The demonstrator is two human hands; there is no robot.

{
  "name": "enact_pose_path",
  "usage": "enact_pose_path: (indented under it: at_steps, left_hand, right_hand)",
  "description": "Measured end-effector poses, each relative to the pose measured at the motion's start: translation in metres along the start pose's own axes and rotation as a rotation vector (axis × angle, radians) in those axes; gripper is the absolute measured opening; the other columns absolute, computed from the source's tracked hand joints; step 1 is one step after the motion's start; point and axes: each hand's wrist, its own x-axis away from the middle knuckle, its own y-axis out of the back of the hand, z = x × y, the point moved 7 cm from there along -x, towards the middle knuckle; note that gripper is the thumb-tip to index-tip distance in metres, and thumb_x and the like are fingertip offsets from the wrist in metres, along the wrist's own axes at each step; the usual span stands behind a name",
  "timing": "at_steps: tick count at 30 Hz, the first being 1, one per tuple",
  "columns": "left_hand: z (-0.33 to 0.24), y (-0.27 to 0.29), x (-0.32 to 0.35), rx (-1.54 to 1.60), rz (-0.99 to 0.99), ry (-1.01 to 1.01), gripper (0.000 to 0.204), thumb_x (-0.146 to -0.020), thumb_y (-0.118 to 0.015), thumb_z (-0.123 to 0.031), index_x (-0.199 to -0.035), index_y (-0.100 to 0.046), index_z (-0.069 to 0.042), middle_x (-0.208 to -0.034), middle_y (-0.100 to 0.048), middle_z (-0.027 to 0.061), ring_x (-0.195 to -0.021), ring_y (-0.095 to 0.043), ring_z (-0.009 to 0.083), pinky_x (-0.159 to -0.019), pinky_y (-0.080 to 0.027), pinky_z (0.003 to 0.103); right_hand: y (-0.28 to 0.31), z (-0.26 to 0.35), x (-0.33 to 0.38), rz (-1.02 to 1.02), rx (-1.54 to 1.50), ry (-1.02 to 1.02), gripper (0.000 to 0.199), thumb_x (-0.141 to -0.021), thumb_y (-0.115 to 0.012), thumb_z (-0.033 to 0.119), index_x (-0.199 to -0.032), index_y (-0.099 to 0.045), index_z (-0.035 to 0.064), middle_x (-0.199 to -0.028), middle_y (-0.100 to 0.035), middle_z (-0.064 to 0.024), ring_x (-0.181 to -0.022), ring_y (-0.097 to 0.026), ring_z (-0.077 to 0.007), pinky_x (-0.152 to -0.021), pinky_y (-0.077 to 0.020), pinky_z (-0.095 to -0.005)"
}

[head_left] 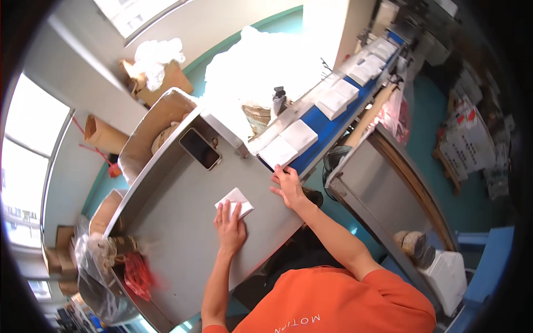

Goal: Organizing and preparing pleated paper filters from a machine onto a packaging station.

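— What is held by the hands?

— A flat white square packet (235, 201) is pressed under the spread fingers of the left hand (230, 226), just below the centre of the frame. It is lying on the grey metal worktop (177, 194). Nothing is gripped by the right hand (287, 186); it is laid flat and released at the worktop's edge, close to the end of the blue conveyor belt (327, 130).

— What else is seen?

— More white square packets (288, 143) are carried on the belt toward the upper right. A dark smartphone (200, 148) is placed on the worktop, upper left of the packet. A red bag (137, 276) is seen at lower left.
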Motion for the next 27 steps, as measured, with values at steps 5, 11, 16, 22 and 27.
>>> enact_pose_path:
  at_steps: [5,11,16,22,27]
  left_hand:
    - [-0.081,-0.052,-0.090,0.048,0.109,-0.232,0.049,-0.090,-0.056,-0.018,-0.138,-0.047,-0.012,-0.145,-0.037,0.0239,-0.135,-0.030,0.0448,-0.110,-0.024,0.052]
    - [-0.172,-0.062,-0.145,0.165,-0.105,-0.403,0.067,-0.088,-0.066,-0.029,-0.143,-0.037,-0.003,-0.142,-0.037,0.0307,-0.132,-0.033,0.0466,-0.107,-0.030,0.053]
    - [-0.355,-0.063,-0.081,0.410,-0.035,-0.569,0.055,-0.090,-0.064,-0.017,-0.137,-0.041,0.000,-0.137,-0.044,0.0236,-0.127,-0.040,0.0413,-0.105,-0.034,0.048]
    - [-0.565,-0.105,0.094,0.504,0.710,-1.127,0.073,-0.074,-0.071,-0.015,-0.141,-0.042,-0.014,-0.150,-0.023,0.0265,-0.131,-0.034,0.0467,-0.104,-0.036,0.051]
    - [-0.599,-0.131,0.094,0.465,0.555,-0.978,0.075,-0.072,-0.070,-0.012,-0.142,-0.042,-0.017,-0.145,-0.027,0.0302,-0.126,-0.038,0.0494,-0.102,-0.038,0.052]
  right_hand:
    - [0.050,-0.013,0.072,0.277,0.177,0.039,0.028,-0.095,-0.059,0.029,-0.111,-0.057,0.0069,-0.094,-0.062,-0.0017,-0.081,-0.061,-0.0116,-0.071,-0.0499,-0.0269]
    - [0.194,-0.002,0.210,0.217,0.600,0.326,0.027,-0.092,-0.062,0.026,-0.106,-0.062,0.0031,-0.088,-0.066,-0.0046,-0.080,-0.063,-0.0133,-0.075,-0.0513,-0.0294]
    - [0.429,0.066,0.343,-0.745,0.484,0.769,0.022,-0.088,-0.066,0.018,-0.099,-0.059,0.0009,-0.084,-0.063,-0.0111,-0.071,-0.064,-0.0192,-0.065,-0.0517,-0.0323]
    - [0.653,0.082,0.489,-1.498,1.297,0.262,0.018,-0.084,-0.064,0.019,-0.098,-0.059,0.0082,-0.122,-0.048,-0.0176,-0.115,-0.044,-0.0354,-0.083,-0.0409,-0.0524]
    - [0.714,0.077,0.465,-1.129,1.368,0.435,0.024,-0.092,-0.057,0.030,-0.112,-0.066,0.0228,-0.152,-0.027,-0.0133,-0.142,-0.018,-0.0347,-0.107,-0.0169,-0.0570]
